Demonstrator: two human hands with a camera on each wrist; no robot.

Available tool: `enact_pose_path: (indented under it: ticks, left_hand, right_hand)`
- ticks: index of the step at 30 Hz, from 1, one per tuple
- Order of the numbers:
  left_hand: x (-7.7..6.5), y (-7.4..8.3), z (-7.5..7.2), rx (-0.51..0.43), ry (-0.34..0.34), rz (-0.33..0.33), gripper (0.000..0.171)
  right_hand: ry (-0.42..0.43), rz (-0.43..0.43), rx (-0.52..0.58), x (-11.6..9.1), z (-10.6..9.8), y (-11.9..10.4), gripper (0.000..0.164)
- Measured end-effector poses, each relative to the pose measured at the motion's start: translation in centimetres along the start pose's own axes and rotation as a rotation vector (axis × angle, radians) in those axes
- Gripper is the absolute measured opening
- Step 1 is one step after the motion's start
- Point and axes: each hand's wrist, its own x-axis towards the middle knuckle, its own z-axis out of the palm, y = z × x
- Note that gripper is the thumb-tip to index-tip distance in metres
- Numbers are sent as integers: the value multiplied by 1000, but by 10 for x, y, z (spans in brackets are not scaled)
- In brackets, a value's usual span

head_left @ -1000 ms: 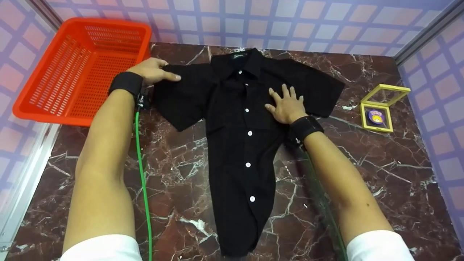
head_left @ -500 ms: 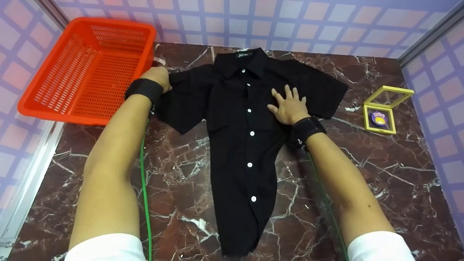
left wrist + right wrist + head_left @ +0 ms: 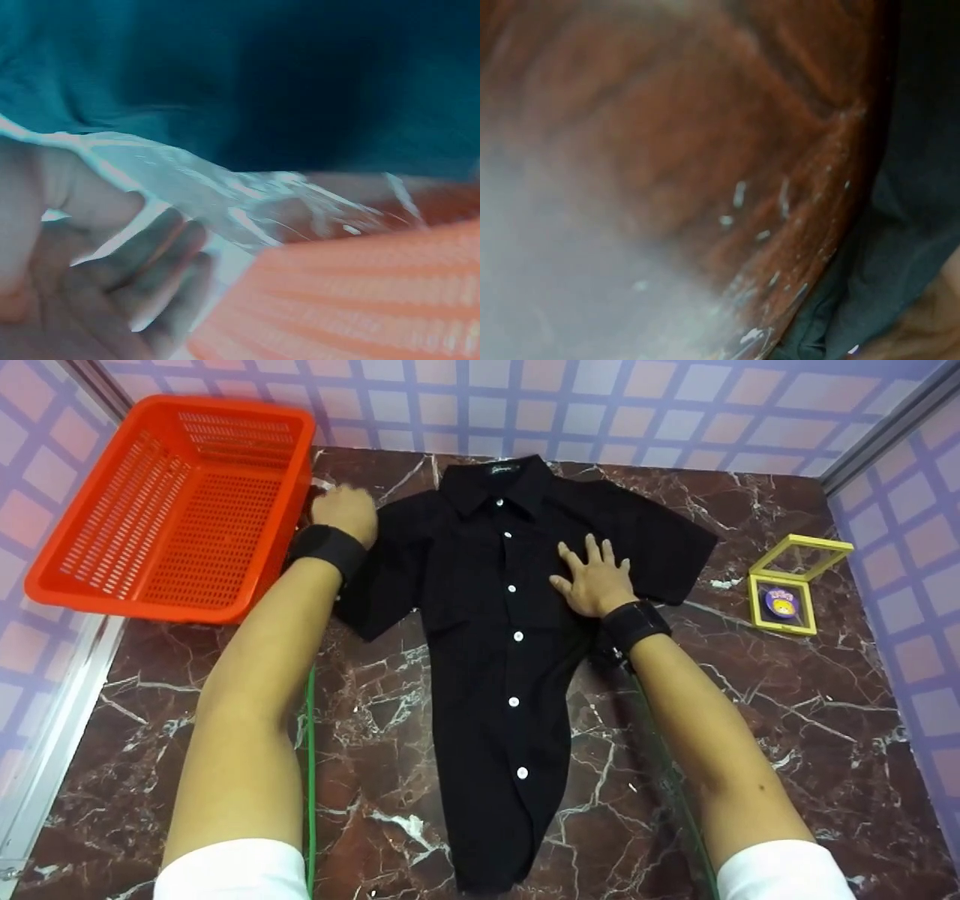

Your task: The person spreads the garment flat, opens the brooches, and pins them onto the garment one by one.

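A black short-sleeved button-up shirt (image 3: pixel 472 675) lies face up with its collar toward the back wall and its lower part narrowed. My right hand (image 3: pixel 596 581) rests flat on the chest, fingers spread. The right wrist view shows the shirt's dark edge (image 3: pixel 907 217) and a bit of that hand. My left hand (image 3: pixel 346 514) is over the outer end of the left-side sleeve (image 3: pixel 390 562); its fingertips are hidden there. In the left wrist view, its loosely bent fingers (image 3: pixel 161 262) stand apart from the cloth (image 3: pixel 247 82), holding nothing.
A red-orange plastic basket (image 3: pixel 251 596) stands at the back left, close beside the left hand. To the right, a small yellow-framed case (image 3: pixel 784 628) stands open with a round purple badge inside. A green cable (image 3: pixel 310 780) runs along the left forearm. Tiled-pattern walls enclose the marbled tabletop.
My left hand has moved right along the sleeve and turned, so its thumb no longer shows from above. The right hand has stayed flat in place.
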Motion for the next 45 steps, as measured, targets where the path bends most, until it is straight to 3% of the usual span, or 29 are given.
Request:
enact_pose_path:
  ticks: [7, 10, 16, 20, 31, 39, 45]
  left_hand:
    - [20, 39, 8, -32, 170, 344, 31]
    - [23, 55, 19, -16, 144, 397, 32]
    - [26, 74, 36, 13, -66, 311, 46]
    - [30, 76, 41, 12, -143, 277, 52]
    - [42, 80, 44, -7, -216, 251, 60]
    - [40, 77, 37, -20, -268, 240, 64]
    - [38, 70, 35, -36, -285, 271, 65]
  right_hand:
    - [-2, 2, -4, 0, 1, 1, 64]
    - [-10, 1, -17, 0, 3, 0, 64]
    - [-16, 2, -22, 0, 5, -3, 64]
    - [-10, 4, -15, 0, 4, -2, 64]
    - [0, 0, -4, 0, 2, 2, 64]
    - [-13, -23, -13, -1, -1, 4, 65]
    - [-35, -23, -11, -2, 0, 6, 66]
